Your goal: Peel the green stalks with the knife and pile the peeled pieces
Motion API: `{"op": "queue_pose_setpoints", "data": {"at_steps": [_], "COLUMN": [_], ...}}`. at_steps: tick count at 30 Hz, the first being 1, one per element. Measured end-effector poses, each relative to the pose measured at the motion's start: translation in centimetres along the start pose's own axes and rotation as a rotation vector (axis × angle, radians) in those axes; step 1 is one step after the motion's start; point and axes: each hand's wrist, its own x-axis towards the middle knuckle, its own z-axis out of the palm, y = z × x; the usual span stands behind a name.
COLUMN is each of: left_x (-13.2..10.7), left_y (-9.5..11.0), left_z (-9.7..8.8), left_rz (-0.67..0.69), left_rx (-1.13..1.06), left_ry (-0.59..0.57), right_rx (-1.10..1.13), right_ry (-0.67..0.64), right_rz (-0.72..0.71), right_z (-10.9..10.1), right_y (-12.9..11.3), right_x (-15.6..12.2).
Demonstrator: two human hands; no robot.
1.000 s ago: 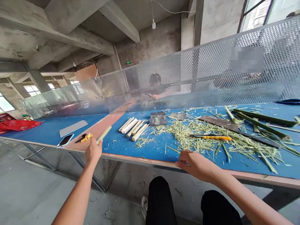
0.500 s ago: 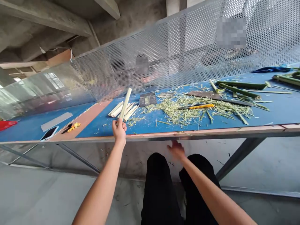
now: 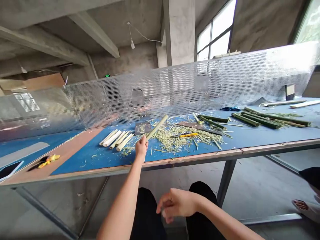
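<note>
The person's left hand (image 3: 141, 149) is closed around the lower end of a pale peeled bamboo stick (image 3: 157, 127), just over the near edge of the table. A moment ago the stick stood almost upright; now it tilts to the right, its far end leaning out above the shavings. The left arm reaches forward and up from the body.

The right hand (image 3: 176, 205) sits lower than the table, above the lap in black trousers (image 3: 200, 203). It has moved away from the table edge, its fingers loosely spread and gripping nothing.

The view has swung right, bringing in a row of long green bamboo lengths (image 3: 260, 120) at the far right of the blue-topped work table (image 3: 75, 166). Left of the stick lie short peeled cream bamboo pieces (image 3: 116, 140). Beyond the hand, a yellow-handled utility knife (image 3: 185, 135) rests on a heap of pale green bamboo shavings (image 3: 175, 141). A person (image 3: 137, 98) sits behind the perforated metal screen (image 3: 175, 90).
</note>
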Motion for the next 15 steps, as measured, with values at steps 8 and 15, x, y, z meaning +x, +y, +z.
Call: {"op": "queue_pose_setpoints", "data": {"at_steps": [8,15], "left_x": [0.1,0.1], "left_y": [-0.5,-0.9], "left_z": [-2.4,-2.2], "left_rz": [-0.056,0.008], "left_rx": [-0.315,-0.179], "left_ry": [-0.032,-0.118], "right_rx": [-0.384,-0.925], "right_ry": [0.877,1.186], "right_rz": [-0.056,0.060], "right_z": [-8.5,-14.8], "right_y": [-1.1,1.1], "right_x": [-1.2,0.6]}}
